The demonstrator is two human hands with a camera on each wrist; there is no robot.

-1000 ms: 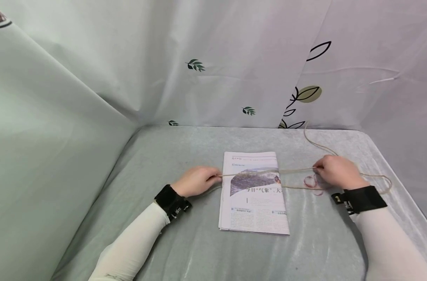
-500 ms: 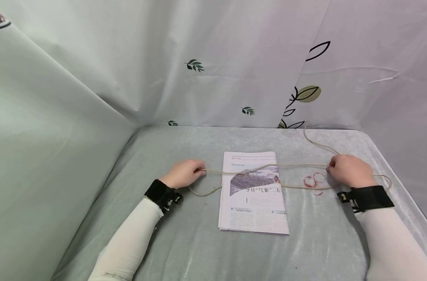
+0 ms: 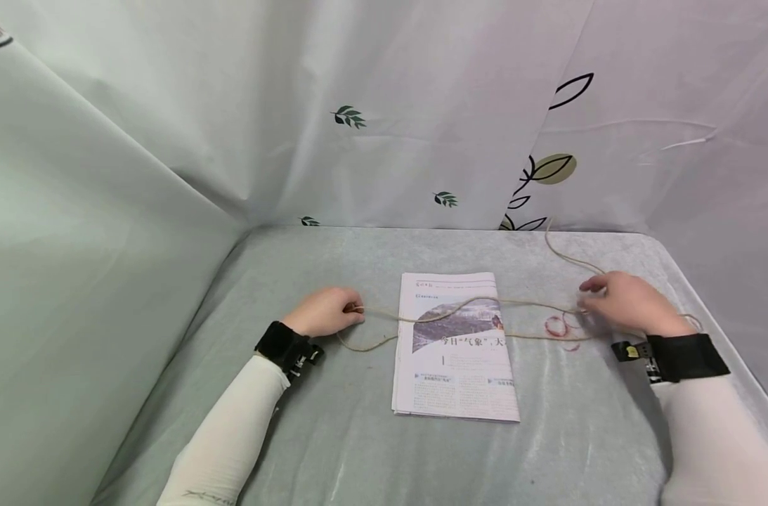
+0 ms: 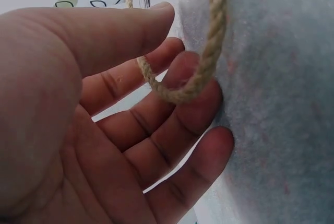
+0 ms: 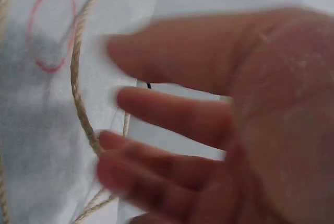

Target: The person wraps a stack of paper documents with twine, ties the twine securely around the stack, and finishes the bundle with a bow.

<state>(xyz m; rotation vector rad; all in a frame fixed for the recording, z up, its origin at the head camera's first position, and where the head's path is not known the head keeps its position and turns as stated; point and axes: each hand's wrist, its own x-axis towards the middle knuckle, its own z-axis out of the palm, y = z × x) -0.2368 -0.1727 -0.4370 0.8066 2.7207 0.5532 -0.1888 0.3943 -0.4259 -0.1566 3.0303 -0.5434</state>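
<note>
A folded newspaper (image 3: 453, 379) lies on the grey cloth-covered table. One strand of thin twisted rope (image 3: 450, 315) runs loosely across its top; a lower strand shows on both sides and is hidden by the paper between. Left of the paper, my left hand (image 3: 323, 311) holds the rope between thumb and forefinger, and in the left wrist view the rope (image 4: 213, 31) loops down past the curled fingers. Right of the paper, my right hand (image 3: 633, 303) has its fingers spread and loosely bent. In the right wrist view the rope (image 5: 76, 78) passes by the blurred fingertips, apart from the thumb.
Red ring-shaped marks (image 3: 556, 326) show on the tablecloth beside the right hand. A loose length of rope (image 3: 563, 255) trails to the table's back edge. Pale hanging sheets (image 3: 384, 154) with leaf prints enclose the back and sides.
My left hand has moved left from the newspaper's edge, drawing the rope along. The right hand moved right, then loosened its fingers from the rope. The top strand now lies slack and wavy.
</note>
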